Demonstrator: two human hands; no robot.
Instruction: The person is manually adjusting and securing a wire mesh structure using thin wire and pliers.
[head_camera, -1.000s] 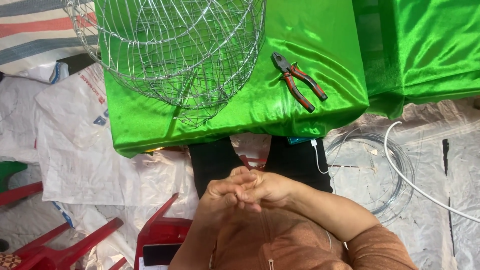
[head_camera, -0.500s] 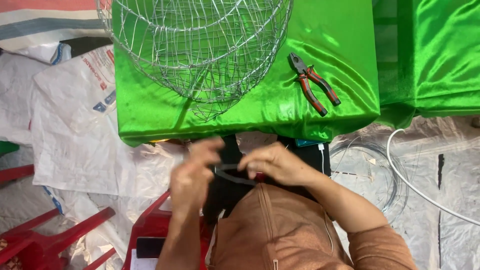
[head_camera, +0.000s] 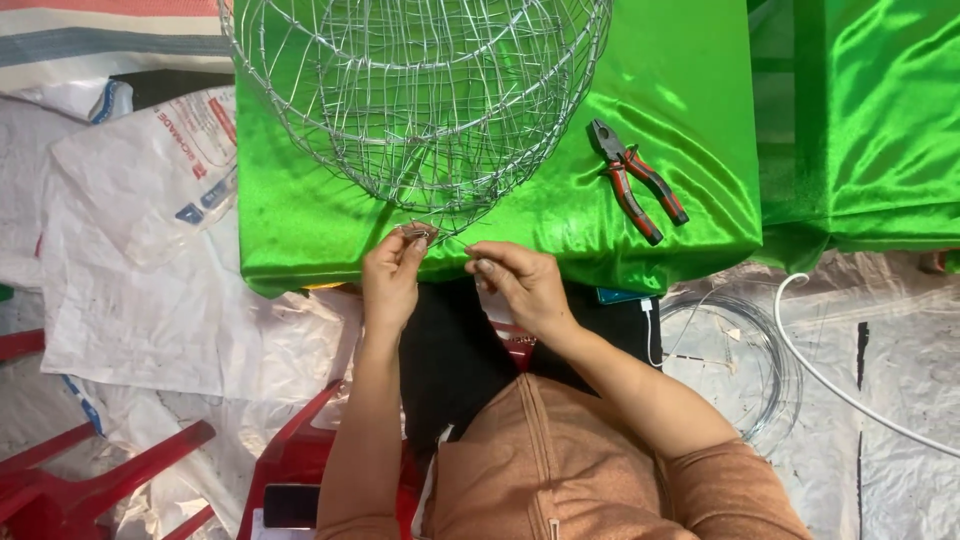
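From my remote seat, the left hand (head_camera: 392, 282) pinched a small coil of thin silver wire (head_camera: 418, 235) at the near edge of the bright green satin-covered tabletop (head_camera: 300, 215), just below the big domed silver wire-mesh basket (head_camera: 420, 100). The right hand (head_camera: 520, 285) had its grip curled nearly closed, perhaps on the wire's end. Red-handled steel pliers (head_camera: 637, 180) lay well apart, to the right.

We see pliers (head_camera: 638, 180) with red handles lying on the green cloth (head_camera: 690, 90), a coil of wire (head_camera: 740, 360) on the floor, and red plastic chairs (head_camera: 90, 470) nearby.
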